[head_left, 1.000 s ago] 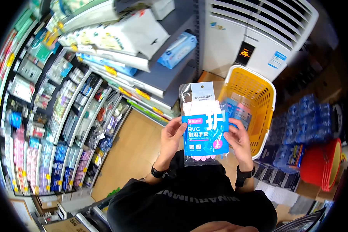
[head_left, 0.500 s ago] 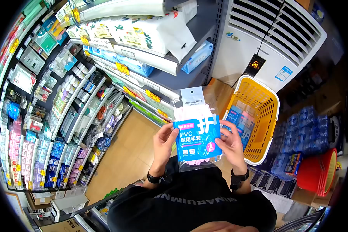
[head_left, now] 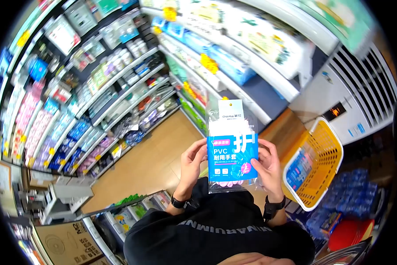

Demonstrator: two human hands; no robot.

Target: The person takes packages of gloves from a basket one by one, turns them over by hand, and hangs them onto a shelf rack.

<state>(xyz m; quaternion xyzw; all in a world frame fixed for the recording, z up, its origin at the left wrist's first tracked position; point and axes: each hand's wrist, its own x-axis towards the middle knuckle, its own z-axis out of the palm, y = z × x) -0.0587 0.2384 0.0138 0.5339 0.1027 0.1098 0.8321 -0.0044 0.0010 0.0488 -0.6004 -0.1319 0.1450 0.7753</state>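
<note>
Packed shelves (head_left: 132,93) line the left side. The person's left hand (head_left: 193,167) has its grip closed, thumb against fingers, on the left edge of a blue glove packet (head_left: 229,161), held before the black shirt (head_left: 216,225); the right hand's (head_left: 268,168) grip pinches the opposite edge. Farther right, other packets (head_left: 300,170) lie in a yellow basket (head_left: 330,150).

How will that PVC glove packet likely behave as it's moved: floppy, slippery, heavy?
The PVC glove packet is probably slippery, given its glossy clear wrapper. It is likely light: a flat pouch with pink gloves showing below. The wrapper may flop where it extends past the blue panel.
</note>
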